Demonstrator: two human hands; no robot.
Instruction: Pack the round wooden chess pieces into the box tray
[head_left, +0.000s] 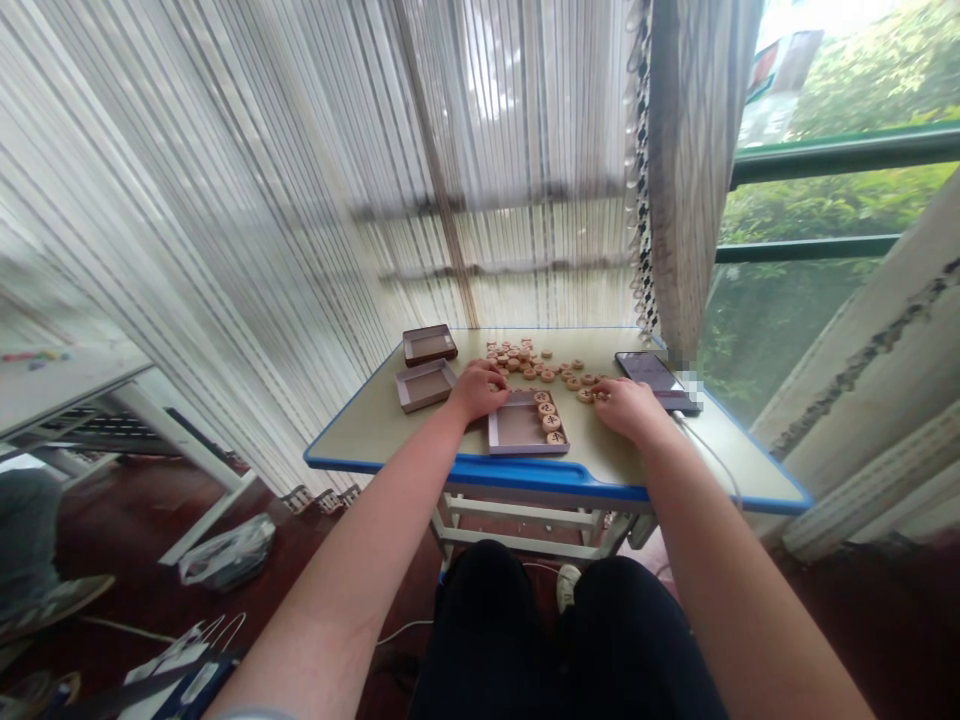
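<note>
Several round wooden chess pieces (534, 364) lie scattered on a small beige table with a blue edge (525, 477). A shallow box tray (517, 428) stands near the front edge with three pieces in a column along its right side (551, 422). My left hand (477, 389) rests curled at the tray's upper left corner, next to the loose pieces. My right hand (628, 405) lies just right of the tray, its fingertips pinched on a piece at the pile's edge.
Two more shallow trays (424, 384) (429, 344) sit at the table's left. A phone (655, 376) with a cable lies at the right. String curtains hang behind the table, a window at the right. Bags and clutter lie on the dark floor at the left.
</note>
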